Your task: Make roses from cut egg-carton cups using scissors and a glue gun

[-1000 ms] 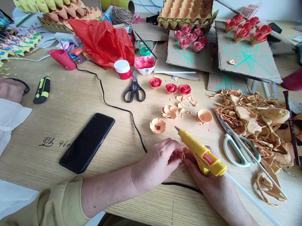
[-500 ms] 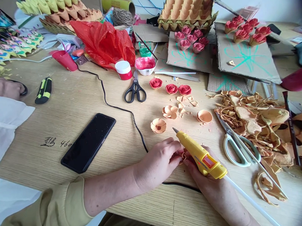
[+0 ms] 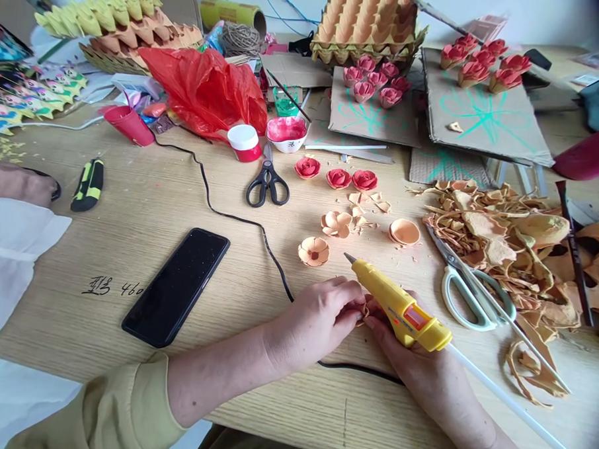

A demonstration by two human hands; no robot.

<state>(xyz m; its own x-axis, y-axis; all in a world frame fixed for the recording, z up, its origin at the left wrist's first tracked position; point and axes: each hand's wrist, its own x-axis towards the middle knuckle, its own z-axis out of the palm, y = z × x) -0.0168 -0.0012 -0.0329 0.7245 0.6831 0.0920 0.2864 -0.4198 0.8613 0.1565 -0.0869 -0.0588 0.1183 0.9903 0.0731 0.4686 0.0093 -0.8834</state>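
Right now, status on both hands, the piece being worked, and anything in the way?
Left hand pinching small curled tan piece. Right hand holding yellow plastic glue gun, thumb at same piece. Thin black cable running beneath left wrist.

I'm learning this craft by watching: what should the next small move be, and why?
I'd probably press the small tan piece gently together with the fingertips: the left hand and right hand both have fingers at it, while the glue gun, lodged in the right hand, points its nozzle away from it.
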